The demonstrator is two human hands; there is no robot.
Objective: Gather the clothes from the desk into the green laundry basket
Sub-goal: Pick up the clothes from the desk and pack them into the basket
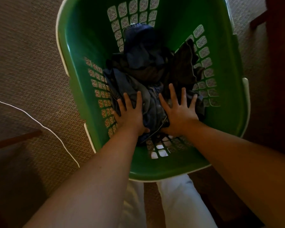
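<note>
The green laundry basket (82, 46) stands on the carpet right below me, its latticed walls and white rim in full view. A pile of dark clothes (145, 63) lies in its bottom: navy, grey and brown-black pieces crumpled together. My left hand (130, 112) lies flat on the near left of the pile with fingers spread and straight. My right hand (179, 111) presses flat on the near right of the pile, fingers spread too. Neither hand grips any cloth. The desk is out of view.
Patterned beige carpet (23, 63) surrounds the basket. A thin white cord (44, 127) runs across the floor at the left. Dark wooden furniture (280, 63) stands along the right edge, and a wooden edge (15, 139) shows at the left. My white trousers (179, 203) are below the basket.
</note>
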